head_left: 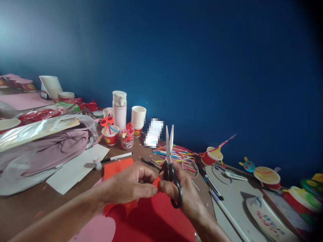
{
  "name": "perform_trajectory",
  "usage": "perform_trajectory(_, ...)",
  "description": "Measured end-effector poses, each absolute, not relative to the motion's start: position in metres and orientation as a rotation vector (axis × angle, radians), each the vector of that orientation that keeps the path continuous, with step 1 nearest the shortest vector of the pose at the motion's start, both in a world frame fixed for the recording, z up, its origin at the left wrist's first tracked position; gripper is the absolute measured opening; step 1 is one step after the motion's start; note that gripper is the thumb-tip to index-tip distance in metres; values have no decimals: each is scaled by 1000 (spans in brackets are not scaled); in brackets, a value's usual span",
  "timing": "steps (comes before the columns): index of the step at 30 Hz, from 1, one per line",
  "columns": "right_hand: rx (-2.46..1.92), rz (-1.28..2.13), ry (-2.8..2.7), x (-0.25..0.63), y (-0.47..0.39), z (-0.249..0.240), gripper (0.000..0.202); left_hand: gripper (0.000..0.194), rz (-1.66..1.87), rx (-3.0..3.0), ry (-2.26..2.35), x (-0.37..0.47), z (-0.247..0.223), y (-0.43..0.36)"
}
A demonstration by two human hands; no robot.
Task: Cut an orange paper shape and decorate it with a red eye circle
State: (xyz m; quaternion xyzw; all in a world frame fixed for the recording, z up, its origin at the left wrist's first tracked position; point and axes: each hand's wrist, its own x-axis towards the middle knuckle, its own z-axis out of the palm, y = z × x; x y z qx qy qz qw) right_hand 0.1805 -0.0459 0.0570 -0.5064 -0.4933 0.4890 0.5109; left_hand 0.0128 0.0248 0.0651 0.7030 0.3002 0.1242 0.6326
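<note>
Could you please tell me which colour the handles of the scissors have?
The scissor handles are black; the head view shows it best.

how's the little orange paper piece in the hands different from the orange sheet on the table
Size: the orange paper piece is small; the orange sheet is far larger.
Pose: the orange paper piece is pinched between left hand and right hand; the orange sheet lies lower, unheld.
Shared: both are orange and partly hidden by hands.
</note>
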Motion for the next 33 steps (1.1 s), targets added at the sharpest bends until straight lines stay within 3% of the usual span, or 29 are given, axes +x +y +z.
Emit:
perform_trajectory(8,-1202,1070,-1099,181,-42,42,33,22,337,1508,700,13,67,30)
perform_trajectory(12,-1211,1069,-1097,173,-42,37,36,17,454,1374,689,14,52,24)
perform_trajectory(17,-1180,1126,-1031,157,-42,30,43,25,676,1228,793,13,28,11)
perform_trajectory(24,-1105,1115,-1002,147,-37,11,44,28,734,1205,806,10,8,10)
perform_trajectory(33,-1094,966,-988,140,-32,-56,45,23,900,1149,880,22,-24,26)
